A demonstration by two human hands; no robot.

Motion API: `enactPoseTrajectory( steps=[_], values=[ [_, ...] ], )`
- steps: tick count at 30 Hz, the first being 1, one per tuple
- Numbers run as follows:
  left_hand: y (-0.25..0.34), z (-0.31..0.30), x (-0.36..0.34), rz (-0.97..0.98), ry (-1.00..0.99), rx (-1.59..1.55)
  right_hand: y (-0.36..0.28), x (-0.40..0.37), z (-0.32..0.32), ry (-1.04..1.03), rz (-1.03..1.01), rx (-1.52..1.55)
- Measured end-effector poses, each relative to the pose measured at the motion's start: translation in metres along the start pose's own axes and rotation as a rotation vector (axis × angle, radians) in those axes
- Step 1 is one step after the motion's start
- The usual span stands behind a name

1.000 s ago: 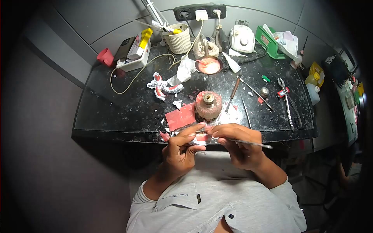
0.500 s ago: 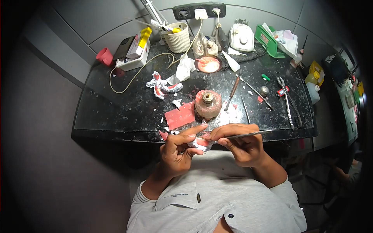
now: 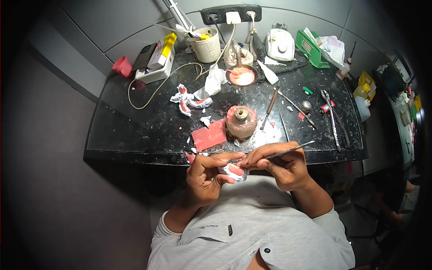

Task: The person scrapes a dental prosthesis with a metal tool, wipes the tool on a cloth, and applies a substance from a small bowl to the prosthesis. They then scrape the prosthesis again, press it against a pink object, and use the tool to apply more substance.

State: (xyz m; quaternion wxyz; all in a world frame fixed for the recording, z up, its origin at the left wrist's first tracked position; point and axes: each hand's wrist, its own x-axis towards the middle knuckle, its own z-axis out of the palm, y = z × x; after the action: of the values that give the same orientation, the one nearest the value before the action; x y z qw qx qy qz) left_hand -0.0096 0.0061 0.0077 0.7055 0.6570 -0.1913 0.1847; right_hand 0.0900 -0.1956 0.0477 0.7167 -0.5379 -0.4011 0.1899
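Observation:
My left hand grips a small white piece with a pink patch at the table's front edge. My right hand is closed on a thin metal tool, whose far end sticks out to the upper right. The tool's working end is hidden by my fingers at the top of the piece. Just beyond my hands stand a round glass burner with a metal cap and a pink wax sheet. Crumpled white pieces with pink strips lie farther left.
A dish of pink material sits at the back. Several tools, including a wooden-handled one and pliers, lie on the right. A woven cup, white device, green bin and pink cup line the rear.
The white piece has tipped slightly and shifted a little toward me. My right hand has turned, and the tool's outer end has risen.

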Motion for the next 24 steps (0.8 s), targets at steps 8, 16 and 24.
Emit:
enactPoseTrajectory(
  steps=[8, 16, 24],
  values=[
    [-0.001, -0.002, -0.001, 0.023, -0.036, 0.023, 0.005, 0.002, -0.005, -0.051, -0.04, -0.02],
    [0.003, -0.003, -0.001, 0.005, -0.056, -0.017, 0.004, 0.002, -0.006, -0.081, -0.008, 0.028],
    [0.002, -0.005, -0.002, -0.017, -0.039, -0.034, 0.014, 0.0, -0.006, -0.073, -0.017, 0.069]
  ],
)
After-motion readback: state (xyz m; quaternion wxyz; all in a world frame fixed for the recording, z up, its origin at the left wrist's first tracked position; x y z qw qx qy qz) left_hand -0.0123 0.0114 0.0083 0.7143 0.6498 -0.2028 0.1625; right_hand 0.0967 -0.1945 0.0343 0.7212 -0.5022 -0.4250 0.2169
